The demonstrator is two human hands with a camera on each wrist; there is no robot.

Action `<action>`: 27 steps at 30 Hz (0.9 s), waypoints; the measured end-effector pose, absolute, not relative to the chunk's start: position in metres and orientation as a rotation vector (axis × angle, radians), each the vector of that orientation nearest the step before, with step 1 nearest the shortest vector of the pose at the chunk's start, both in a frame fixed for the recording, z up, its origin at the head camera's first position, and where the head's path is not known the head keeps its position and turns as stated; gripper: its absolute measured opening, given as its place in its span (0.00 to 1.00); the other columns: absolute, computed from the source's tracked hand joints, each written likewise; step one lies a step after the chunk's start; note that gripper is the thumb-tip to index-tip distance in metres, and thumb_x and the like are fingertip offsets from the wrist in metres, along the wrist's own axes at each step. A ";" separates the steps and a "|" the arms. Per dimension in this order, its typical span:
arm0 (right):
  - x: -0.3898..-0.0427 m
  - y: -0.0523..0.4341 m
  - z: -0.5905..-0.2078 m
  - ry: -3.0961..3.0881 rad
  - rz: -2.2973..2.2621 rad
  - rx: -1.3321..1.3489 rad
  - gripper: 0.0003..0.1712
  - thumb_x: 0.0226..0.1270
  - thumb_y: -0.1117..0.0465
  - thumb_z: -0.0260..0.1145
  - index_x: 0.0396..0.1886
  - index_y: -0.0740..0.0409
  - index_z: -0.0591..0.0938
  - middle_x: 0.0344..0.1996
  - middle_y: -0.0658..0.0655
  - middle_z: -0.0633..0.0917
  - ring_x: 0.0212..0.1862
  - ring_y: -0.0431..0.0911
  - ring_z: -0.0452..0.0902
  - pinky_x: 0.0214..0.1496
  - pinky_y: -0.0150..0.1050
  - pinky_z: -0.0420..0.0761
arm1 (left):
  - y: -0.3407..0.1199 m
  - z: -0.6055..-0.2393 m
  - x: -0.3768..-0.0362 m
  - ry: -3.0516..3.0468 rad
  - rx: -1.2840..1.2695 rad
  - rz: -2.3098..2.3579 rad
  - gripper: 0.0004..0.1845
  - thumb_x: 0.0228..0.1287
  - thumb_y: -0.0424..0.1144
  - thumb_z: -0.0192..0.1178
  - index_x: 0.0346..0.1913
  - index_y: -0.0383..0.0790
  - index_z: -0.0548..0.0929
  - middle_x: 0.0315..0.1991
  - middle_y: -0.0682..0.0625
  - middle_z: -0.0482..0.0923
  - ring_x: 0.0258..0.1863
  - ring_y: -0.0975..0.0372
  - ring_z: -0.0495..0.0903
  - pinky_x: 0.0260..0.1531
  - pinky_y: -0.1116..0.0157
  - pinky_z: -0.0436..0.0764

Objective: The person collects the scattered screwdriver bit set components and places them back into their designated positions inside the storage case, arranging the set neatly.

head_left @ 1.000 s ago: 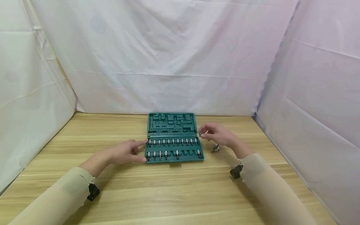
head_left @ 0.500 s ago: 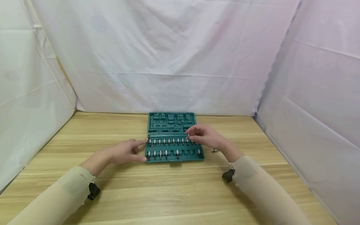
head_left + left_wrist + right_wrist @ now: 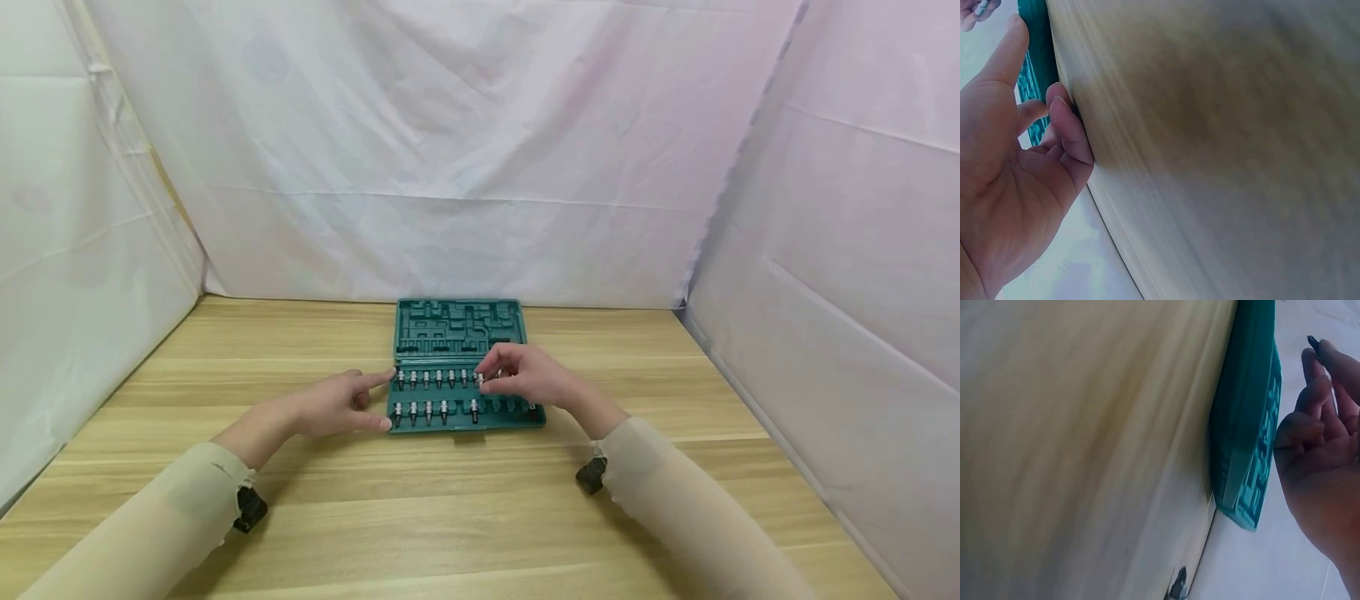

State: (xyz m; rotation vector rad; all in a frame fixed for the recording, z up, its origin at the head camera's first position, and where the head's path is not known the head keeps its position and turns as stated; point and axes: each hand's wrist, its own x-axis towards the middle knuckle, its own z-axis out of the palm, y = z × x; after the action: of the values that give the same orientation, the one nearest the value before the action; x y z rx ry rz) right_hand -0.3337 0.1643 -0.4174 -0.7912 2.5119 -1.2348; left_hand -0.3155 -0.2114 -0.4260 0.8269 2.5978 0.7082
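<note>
A green plastic case (image 3: 450, 394) lies unfolded on the table, with silver bit sockets standing in two rows in its near half. My left hand (image 3: 330, 406) touches the case's left side, index finger at the upper corner and thumb at the lower one; its other fingers bend beside the case wall (image 3: 1038, 37) in the left wrist view. Over the case, my right hand (image 3: 532, 379) pinches a bit socket (image 3: 481, 379) between thumb and fingertips. The right wrist view shows its dark tip (image 3: 1314, 342) poking out. This hand hides the right end of the upper row.
Another loose bit socket (image 3: 1179, 584) lies on the wooden table (image 3: 420, 517), seen at the bottom of the right wrist view. The moulded lid (image 3: 457, 321) lies flat behind the rows. White cloth (image 3: 450, 167) hangs at the back and both sides.
My right hand has moved left with the bit socket, from beside the case's right edge to over the upper row. The left hand has stayed in place.
</note>
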 end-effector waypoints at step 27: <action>-0.333 0.124 -0.420 2.577 -0.871 -0.793 0.06 0.75 0.56 0.78 0.46 0.47 0.90 0.45 0.47 0.89 0.46 0.38 0.83 0.52 0.39 0.84 | -0.209 -0.424 -0.313 2.592 0.837 0.721 0.51 0.75 0.58 0.71 0.89 0.41 0.58 0.46 0.46 0.75 0.43 0.58 0.72 0.45 0.58 0.74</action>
State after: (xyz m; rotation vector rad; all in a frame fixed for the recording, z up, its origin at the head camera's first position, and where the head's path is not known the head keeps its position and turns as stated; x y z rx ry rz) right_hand -0.3335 0.1239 -0.4205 -0.7926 2.5775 -0.8706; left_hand -0.3133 -0.2086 -0.4242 0.8375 2.5924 0.7213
